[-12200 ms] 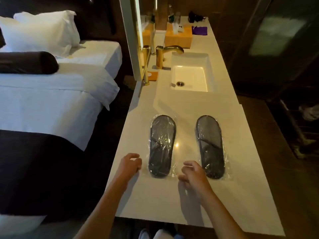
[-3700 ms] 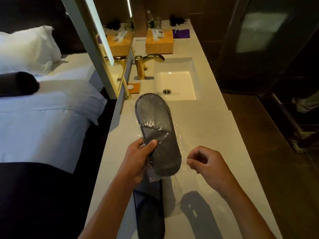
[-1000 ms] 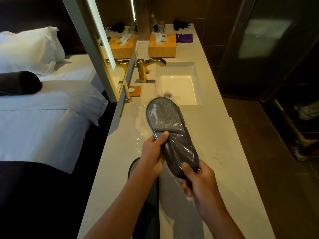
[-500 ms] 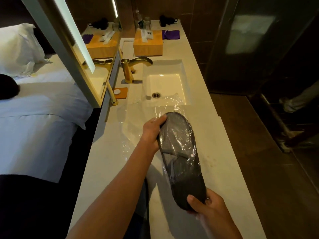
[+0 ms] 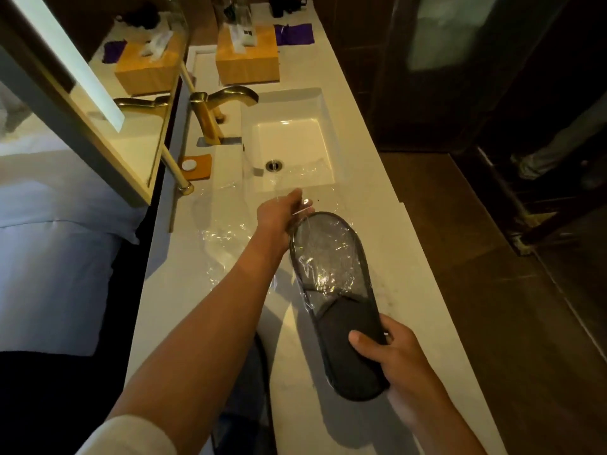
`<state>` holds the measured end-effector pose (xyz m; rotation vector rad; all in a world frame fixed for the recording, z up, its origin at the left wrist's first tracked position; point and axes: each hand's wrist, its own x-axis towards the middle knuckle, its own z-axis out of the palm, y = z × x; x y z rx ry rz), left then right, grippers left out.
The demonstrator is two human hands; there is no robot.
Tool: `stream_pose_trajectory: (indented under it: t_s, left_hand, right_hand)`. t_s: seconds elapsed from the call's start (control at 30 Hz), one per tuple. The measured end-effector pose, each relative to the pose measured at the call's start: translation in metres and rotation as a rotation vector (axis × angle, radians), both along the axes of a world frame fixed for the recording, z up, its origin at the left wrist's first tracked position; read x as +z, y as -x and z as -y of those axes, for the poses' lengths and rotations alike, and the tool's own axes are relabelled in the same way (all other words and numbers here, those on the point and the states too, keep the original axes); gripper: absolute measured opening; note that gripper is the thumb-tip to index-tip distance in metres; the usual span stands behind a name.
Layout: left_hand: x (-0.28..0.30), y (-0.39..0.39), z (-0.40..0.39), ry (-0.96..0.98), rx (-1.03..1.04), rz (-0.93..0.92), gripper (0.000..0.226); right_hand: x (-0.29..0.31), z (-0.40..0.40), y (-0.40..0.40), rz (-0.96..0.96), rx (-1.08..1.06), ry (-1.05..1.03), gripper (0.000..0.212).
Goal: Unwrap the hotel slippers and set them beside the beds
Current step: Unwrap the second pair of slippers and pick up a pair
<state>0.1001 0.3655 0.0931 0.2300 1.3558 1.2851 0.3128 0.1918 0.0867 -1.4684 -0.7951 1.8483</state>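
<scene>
A dark grey slipper [image 5: 341, 326] is held above the white counter [image 5: 420, 290], toe end toward me. My right hand [image 5: 394, 359] grips its toe end. Clear plastic wrap [image 5: 325, 257] still covers the far heel half of the slipper. My left hand [image 5: 279, 215] pinches the far end of that wrap just beyond the heel. A second dark slipper [image 5: 249, 389] lies on the counter under my left forearm, mostly hidden. A loose sheet of clear plastic [image 5: 226, 234] lies flat on the counter to the left.
A white sink [image 5: 289, 139] with a gold faucet [image 5: 213, 110] sits beyond my hands. A wooden tissue box [image 5: 248, 57] stands farther back. A lit mirror [image 5: 82, 93] hangs on the left, with a white bed [image 5: 49, 241] beyond it. Dark floor [image 5: 492, 290] lies right.
The wrap has slid farther off the slipper, baring the toe half in my right hand. My left hand has moved away from me toward the sink with the plastic.
</scene>
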Motion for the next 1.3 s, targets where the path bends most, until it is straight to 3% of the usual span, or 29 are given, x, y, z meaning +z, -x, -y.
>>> stream_pose_trajectory:
  t_s: [0.13, 0.33, 0.5, 0.63, 0.8, 0.83, 0.9, 0.97, 1.1, 1.3]
  left_hand:
    - [-0.021, -0.009, 0.018, 0.039, -0.053, 0.105, 0.04]
    - [-0.044, -0.008, 0.007, 0.069, 0.044, -0.056, 0.013]
    - [-0.066, -0.012, -0.007, 0.123, 0.006, -0.074, 0.026]
    - [-0.075, -0.016, -0.012, 0.082, 0.018, -0.222, 0.014]
    - [-0.078, -0.009, -0.013, 0.093, -0.056, -0.419, 0.02]
    - [-0.077, -0.007, -0.013, 0.135, -0.072, -0.499, 0.024]
    - [-0.071, -0.006, -0.003, 0.202, -0.082, -0.663, 0.057]
    - [-0.061, -0.01, 0.018, 0.159, -0.024, -0.744, 0.067]
    - [-0.043, -0.031, 0.104, 0.073, -0.013, -0.576, 0.055]
    - [-0.039, -0.077, 0.25, 0.113, -0.313, -0.14, 0.028]
  right_hand:
    - [-0.005, -0.026, 0.009, 0.034, -0.017, -0.032, 0.026]
    - [-0.013, -0.016, 0.0, 0.068, -0.014, 0.022, 0.023]
    - [-0.029, 0.02, -0.017, 0.066, -0.053, 0.214, 0.024]
    - [-0.035, 0.039, -0.024, 0.074, -0.089, 0.274, 0.027]
    - [-0.038, 0.056, -0.034, 0.056, -0.118, 0.269, 0.028]
    - [-0.039, 0.058, -0.036, 0.053, -0.115, 0.264, 0.028]
    - [-0.038, 0.064, -0.039, 0.038, -0.111, 0.244, 0.027]
    - [-0.036, 0.071, -0.043, 0.018, -0.1, 0.228, 0.031]
    - [-0.035, 0.087, -0.048, -0.002, -0.085, 0.222, 0.045]
    - [-0.04, 0.11, -0.047, 0.065, -0.041, 0.231, 0.043]
